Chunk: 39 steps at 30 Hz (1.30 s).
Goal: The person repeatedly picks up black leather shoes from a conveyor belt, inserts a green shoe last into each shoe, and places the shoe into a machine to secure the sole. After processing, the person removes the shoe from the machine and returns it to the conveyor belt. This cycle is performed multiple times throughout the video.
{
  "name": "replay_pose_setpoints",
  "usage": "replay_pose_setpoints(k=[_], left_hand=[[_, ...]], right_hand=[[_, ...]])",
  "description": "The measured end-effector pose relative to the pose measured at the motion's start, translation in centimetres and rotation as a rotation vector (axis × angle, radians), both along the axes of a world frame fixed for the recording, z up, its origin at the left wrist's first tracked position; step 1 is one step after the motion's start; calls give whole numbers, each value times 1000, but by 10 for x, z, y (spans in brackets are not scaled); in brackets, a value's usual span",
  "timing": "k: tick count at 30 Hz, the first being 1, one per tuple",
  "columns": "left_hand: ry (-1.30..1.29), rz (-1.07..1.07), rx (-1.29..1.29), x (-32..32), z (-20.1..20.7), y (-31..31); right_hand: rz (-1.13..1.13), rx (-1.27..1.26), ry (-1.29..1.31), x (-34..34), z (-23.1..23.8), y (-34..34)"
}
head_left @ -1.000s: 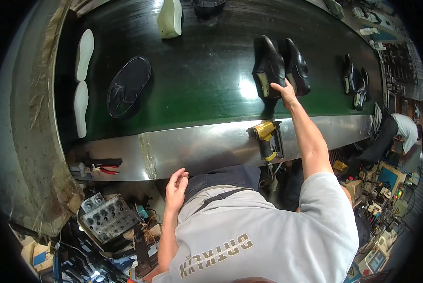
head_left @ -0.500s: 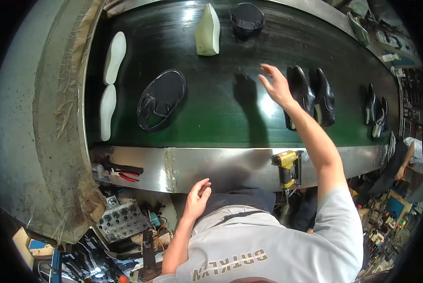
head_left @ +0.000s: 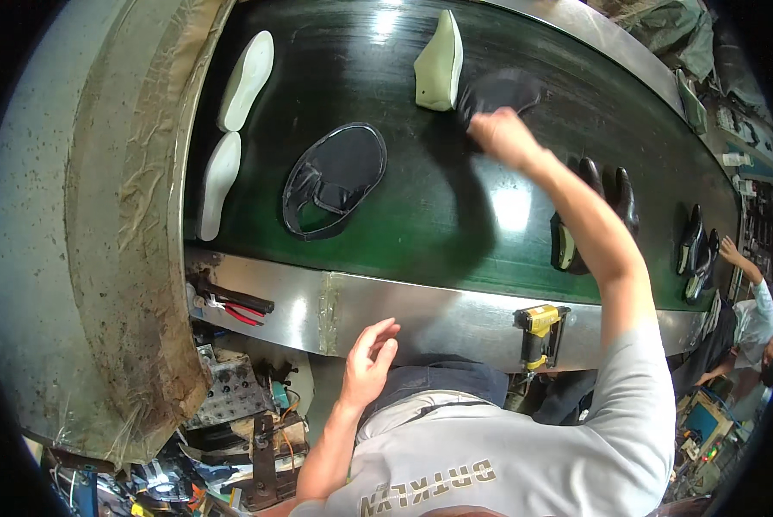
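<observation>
Head view is showing the right hand (head_left: 500,136) reaching far across the green conveyor belt (head_left: 438,215), its fingers closing on the near edge of a black shoe upper (head_left: 500,89). That black upper is lying flat and rounded, touching the pale green shoe last (head_left: 439,62) standing just to its left. Toward the person from the upper, a broad stretch of belt is lying bare, giving room as far as the steel belt edge (head_left: 421,310). Left of that stretch, an oval black cut piece (head_left: 335,179) is resting, and farther left two white insoles (head_left: 231,129) are lying end to end near the belt's end. Right of the upper, a pair of black shoes (head_left: 593,207) is sitting behind the forearm. The left hand (head_left: 371,358) is hanging loose and empty below the steel edge, fingers spread. A yellow nail gun (head_left: 540,332) is hanging off that edge.
</observation>
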<state>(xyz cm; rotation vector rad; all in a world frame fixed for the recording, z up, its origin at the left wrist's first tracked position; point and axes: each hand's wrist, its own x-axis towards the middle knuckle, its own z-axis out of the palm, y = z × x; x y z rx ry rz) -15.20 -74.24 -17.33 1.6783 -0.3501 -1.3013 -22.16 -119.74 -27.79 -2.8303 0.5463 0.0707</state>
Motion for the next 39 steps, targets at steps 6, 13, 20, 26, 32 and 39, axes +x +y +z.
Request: replay_pose_setpoints(k=[6,13,20,26,32,39], left_hand=[[-364,-130,-187,-1,4,-60],[479,6,-220,16,25,-22],[737,369,-200,16,54,55],[436,442,-194,8,71,99],[213,485,-140,11,92,145],[-62,7,169,12,83,137]], right_hand=[[525,582,-115,-9,102,186],[-474,953,-622,63,25,97],[-1162,1001,-342,103,-90,-44],[-1021,972,-345,51,-101,6],[-895,699,181,-53,-63,114],[-857,383,9,-16,-70,120]])
